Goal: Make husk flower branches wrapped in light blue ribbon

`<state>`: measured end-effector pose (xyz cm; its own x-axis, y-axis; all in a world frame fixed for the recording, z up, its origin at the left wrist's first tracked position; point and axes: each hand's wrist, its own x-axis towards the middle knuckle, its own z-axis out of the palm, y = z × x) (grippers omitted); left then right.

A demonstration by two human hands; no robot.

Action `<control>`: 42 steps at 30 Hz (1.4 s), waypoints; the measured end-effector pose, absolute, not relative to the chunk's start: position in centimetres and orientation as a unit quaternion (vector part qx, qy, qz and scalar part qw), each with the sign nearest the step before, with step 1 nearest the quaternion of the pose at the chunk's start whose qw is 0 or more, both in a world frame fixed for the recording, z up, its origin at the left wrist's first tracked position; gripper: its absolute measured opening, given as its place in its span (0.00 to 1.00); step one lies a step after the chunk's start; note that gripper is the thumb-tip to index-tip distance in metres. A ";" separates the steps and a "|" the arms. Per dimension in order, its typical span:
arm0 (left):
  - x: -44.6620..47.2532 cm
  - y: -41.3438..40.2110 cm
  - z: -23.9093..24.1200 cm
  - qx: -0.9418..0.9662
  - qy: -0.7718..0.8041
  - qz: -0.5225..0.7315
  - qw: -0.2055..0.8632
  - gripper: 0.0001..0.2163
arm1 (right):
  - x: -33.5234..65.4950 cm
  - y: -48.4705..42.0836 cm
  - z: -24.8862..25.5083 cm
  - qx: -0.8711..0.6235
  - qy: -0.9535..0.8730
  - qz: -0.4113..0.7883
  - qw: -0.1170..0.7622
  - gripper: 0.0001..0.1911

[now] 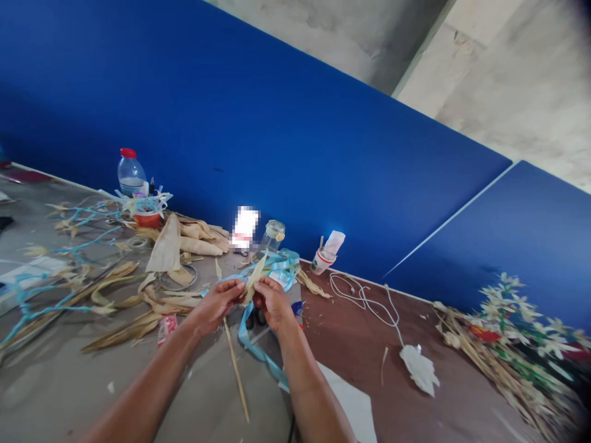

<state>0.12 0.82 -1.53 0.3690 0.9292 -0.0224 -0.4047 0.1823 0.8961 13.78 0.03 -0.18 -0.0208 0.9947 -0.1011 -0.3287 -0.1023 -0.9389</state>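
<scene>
A pale strip of corn husk stands up between my two hands. My left hand pinches its left side with thumb and fingers. On the other side, my right hand grips the same strip, thumb on top. A light blue ribbon runs down below the right hand; whether the fingers also hold it, I cannot tell. More blue ribbon lies bunched just beyond the hands. Under the left hand passes a thin stick, lying on the grey surface.
Dried husks and blue-wrapped stems cover the left side. A red-capped bottle, a glass jar and a paper cup stand along the blue partition. A white cable and white flowers lie rightward.
</scene>
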 end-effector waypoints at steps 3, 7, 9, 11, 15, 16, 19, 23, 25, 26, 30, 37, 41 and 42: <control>0.1 0.8 -1.6 0.428 0.293 0.465 0.718 0.12 | 13.7 0.1 -0.3 -0.432 -0.373 0.612 0.548 0.09; 0.1 1.0 -1.9 0.409 0.300 0.474 0.720 0.15 | 13.7 0.3 -0.6 -0.437 -0.373 0.611 0.545 0.08; 0.1 1.0 -2.0 0.418 0.300 0.474 0.714 0.16 | 13.7 0.2 -0.6 -0.441 -0.377 0.604 0.547 0.08; 0.1 1.1 -2.2 0.444 0.299 0.465 0.705 0.15 | 13.6 0.1 -0.6 -0.448 -0.383 0.590 0.552 0.07; 0.1 1.3 -2.5 0.471 0.308 0.449 0.694 0.12 | 13.4 -0.1 -0.2 -0.451 -0.395 0.579 0.552 0.07; 0.1 1.3 -2.5 0.472 0.310 0.449 0.693 0.12 | 13.3 -0.1 -0.2 -0.451 -0.396 0.579 0.551 0.07; 0.2 1.4 -2.6 0.470 0.307 0.452 0.694 0.12 | 13.2 -0.1 -0.1 -0.454 -0.398 0.570 0.557 0.07; 0.4 1.3 -2.5 0.478 0.310 0.461 0.680 0.12 | 12.9 0.0 -0.3 -0.456 -0.394 0.553 0.575 0.06; 0.5 1.3 -2.5 0.487 0.327 0.467 0.662 0.11 | 12.8 -0.1 -0.3 -0.451 -0.394 0.555 0.577 0.06; 0.5 1.3 -2.4 0.492 0.334 0.469 0.653 0.11 | 12.7 -0.1 -0.4 -0.448 -0.394 0.558 0.577 0.07; 0.4 1.4 -2.3 0.503 0.342 0.468 0.640 0.12 | 12.7 0.0 -0.6 -0.439 -0.385 0.570 0.577 0.09; 0.4 1.3 -2.4 0.519 0.324 0.451 0.651 0.09 | 13.0 0.3 -0.8 -0.446 -0.362 0.546 0.610 0.08; 0.4 1.2 -2.6 0.507 0.305 0.448 0.670 0.07 | 13.3 0.5 -0.7 -0.451 -0.349 0.523 0.633 0.08; 0.3 1.2 -2.5 0.501 0.303 0.449 0.675 0.07 | 13.5 0.6 -0.7 -0.458 -0.349 0.512 0.638 0.08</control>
<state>0.33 1.24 -2.55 0.4136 0.9096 0.0404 -0.3010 0.0947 0.9489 13.49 0.55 -0.75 0.2320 0.9724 -0.0242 -0.3340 0.0562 -0.9409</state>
